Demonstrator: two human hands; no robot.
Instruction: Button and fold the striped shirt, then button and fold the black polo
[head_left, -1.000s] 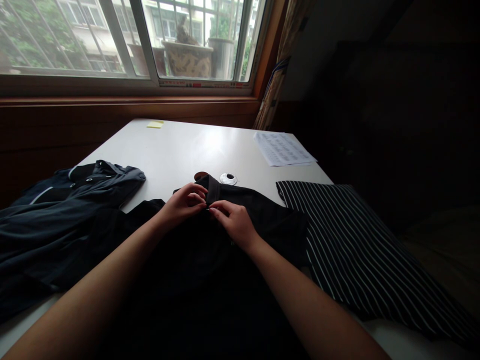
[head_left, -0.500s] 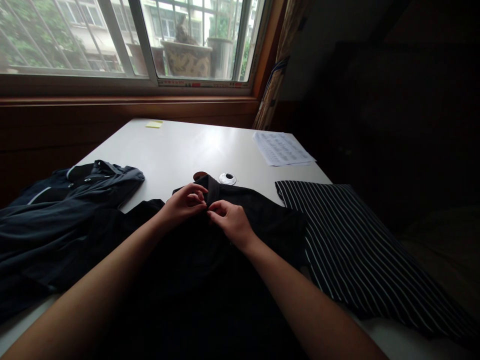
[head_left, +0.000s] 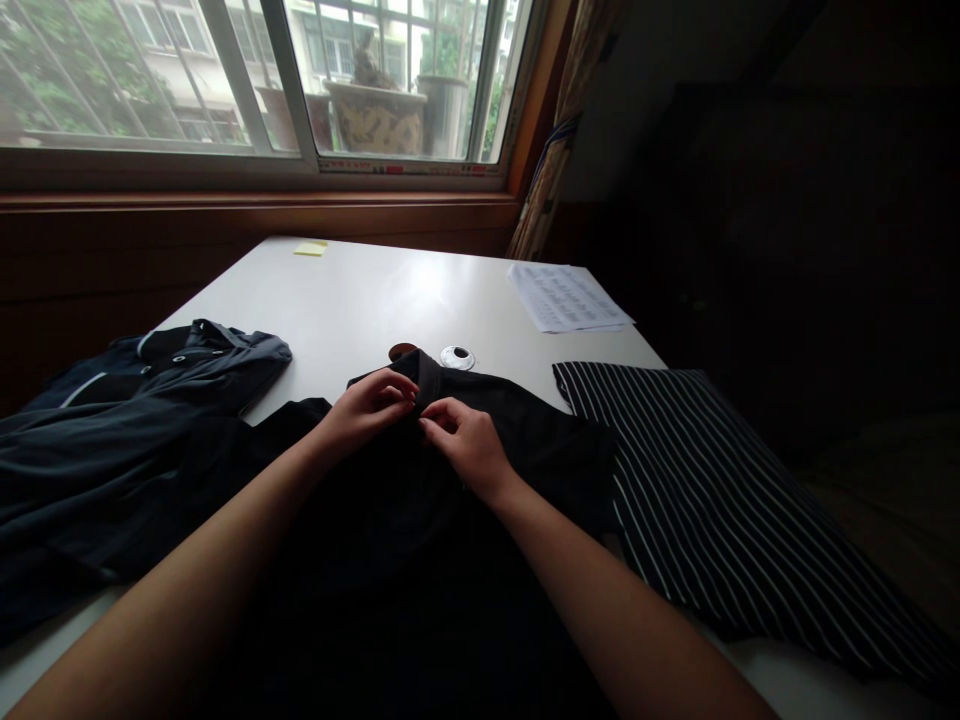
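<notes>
A black shirt with a collar lies spread out in front of me, its collar toward the window. Just below the collar, my left hand pinches the cloth at the shirt's front. Close beside it, my right hand is closed on the same part, thumb and forefinger together. The fingertips of both hands nearly meet. Whether a button sits between them is too dark and small to see.
The white table holds a dark blue garment on the left and a striped black garment on the right. Printed papers, a yellow sticky note and a round grommet hole cover lie farther back, before the window.
Both hands stay at the front of the shirt below the collar, with only slight finger movement. The whole view has shifted very slightly.
</notes>
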